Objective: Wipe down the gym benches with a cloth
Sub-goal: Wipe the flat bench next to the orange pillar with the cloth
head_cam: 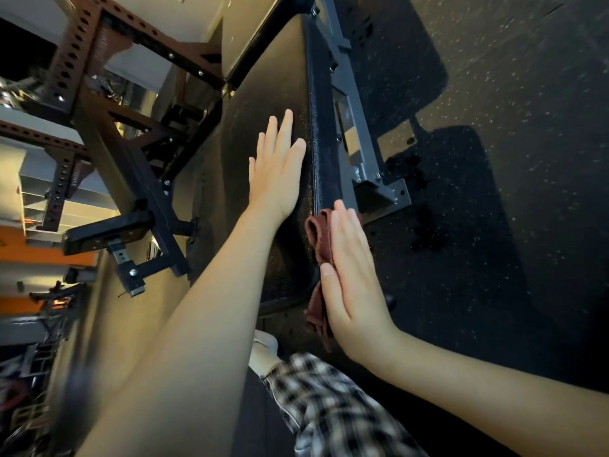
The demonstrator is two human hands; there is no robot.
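A black padded gym bench [257,103] runs up the middle of the tilted view. My left hand [275,169] lies flat on its top pad with straight fingers. Along the bench's right side edge, my right hand [351,282] presses a dark red cloth [318,232] against the pad with flat fingers. The cloth bunches out above and below my palm; most of it is hidden under the hand.
The grey steel bench frame [359,153] and its foot plate show to the right, over black speckled rubber flooring [514,159]. A brown perforated rack [82,61] with black attachments stands close on the left. A plaid shirt hem [329,410] is at the bottom.
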